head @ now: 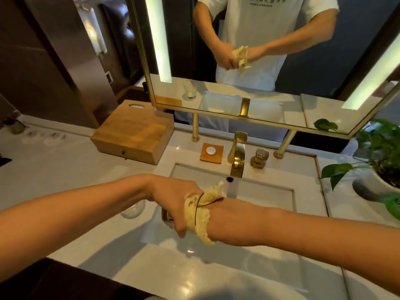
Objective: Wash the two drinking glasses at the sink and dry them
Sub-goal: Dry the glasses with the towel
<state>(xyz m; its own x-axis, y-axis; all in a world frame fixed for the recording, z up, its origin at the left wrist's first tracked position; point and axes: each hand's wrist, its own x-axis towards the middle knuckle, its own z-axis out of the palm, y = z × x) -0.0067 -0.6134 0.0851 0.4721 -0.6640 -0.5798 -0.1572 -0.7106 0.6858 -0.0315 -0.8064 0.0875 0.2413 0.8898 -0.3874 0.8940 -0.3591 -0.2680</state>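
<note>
Drying one glass over the sink while the other waits on the bench

The second glass [133,210] stands on the bench [65,169] at the near left, just beside the sink [270,191] and under the left forearm. The left hand [173,198] curls its fingers [180,229] round the held glass [167,215], which seems to lie sideways, mouth to the right. The yellow cloth [200,213] bunches there. The right hand [229,217] meets it from the right, its fingers buried in the cloth, so I cannot tell its grip.

Head view, looking forward and down, close over sink [281,191], facing mirror [238,94].
</note>
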